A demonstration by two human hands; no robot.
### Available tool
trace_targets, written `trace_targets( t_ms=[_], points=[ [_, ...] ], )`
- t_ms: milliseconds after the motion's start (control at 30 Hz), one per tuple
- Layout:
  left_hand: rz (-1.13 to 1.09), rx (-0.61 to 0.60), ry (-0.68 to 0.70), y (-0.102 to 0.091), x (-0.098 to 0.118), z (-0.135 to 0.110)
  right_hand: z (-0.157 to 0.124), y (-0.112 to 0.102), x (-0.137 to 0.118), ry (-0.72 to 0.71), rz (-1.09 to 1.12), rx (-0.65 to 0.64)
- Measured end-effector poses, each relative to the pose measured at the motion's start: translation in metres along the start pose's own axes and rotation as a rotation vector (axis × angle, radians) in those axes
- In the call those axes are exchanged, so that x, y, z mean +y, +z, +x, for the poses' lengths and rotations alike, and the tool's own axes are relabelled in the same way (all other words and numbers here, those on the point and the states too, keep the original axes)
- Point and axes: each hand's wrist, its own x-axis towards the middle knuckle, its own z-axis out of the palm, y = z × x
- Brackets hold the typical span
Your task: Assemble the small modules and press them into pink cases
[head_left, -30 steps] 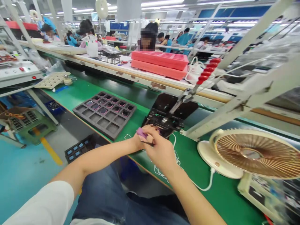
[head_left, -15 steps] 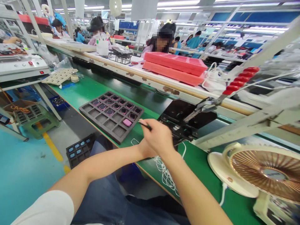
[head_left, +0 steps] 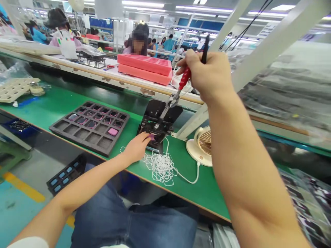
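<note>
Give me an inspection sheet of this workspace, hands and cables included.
Surface: green bench top, bearing a dark tray and black clamp fixture.
Work pieces: dark-faced pieces and one pink piece in the dark tray; purple piece at the fixture.
Clutter: fan at right, pale tray at left.
Hands: left hand at purple piece; right hand holds dark tool by red handle, its grip there unclear.
Cables: white cable, tangled in front of the fixture.
Surroundings: red foam trays on the ledge; co-worker behind.
</note>
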Motion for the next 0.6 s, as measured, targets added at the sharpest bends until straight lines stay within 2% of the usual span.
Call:
trace_targets(
  t_ms=[67, 133, 200, 267, 367, 433, 533, 600],
  points=[
    [0.005, 0.028, -0.030, -0.023, 0.005, -0.022, -0.040, -0.002, -0.028, -0.005, -0.037, 0.064],
    [0.040, 0.051, -0.087, -0.051, 0.004, -0.045, -0.089, 0.001, -0.046, -0.076, -0.020, 0.137],
    [0.122, 0.068, -0.182, -0.081, -0.008, -0.063, -0.135, 0.009, -0.050, -0.143, 0.037, 0.178],
    [0.249, 0.078, -0.317, -0.109, -0.031, -0.072, -0.167, 0.021, -0.046, -0.153, 0.043, 0.170],
    [0.464, 0.057, -0.566, -0.148, -0.078, -0.070, -0.184, 0.028, -0.044, -0.112, 0.039, 0.140],
    [0.561, -0.005, -0.723, -0.167, -0.109, -0.064, -0.184, 0.021, -0.048, -0.090, 0.081, 0.182],
    [0.593, -0.161, -0.876, -0.182, -0.140, -0.051, -0.194, 0.002, -0.055, 0.095, 0.183, 0.263],
    [0.564, -0.259, -0.919, -0.184, -0.151, -0.043, -0.213, -0.009, -0.053, 0.267, 0.267, 0.165]
  ],
)
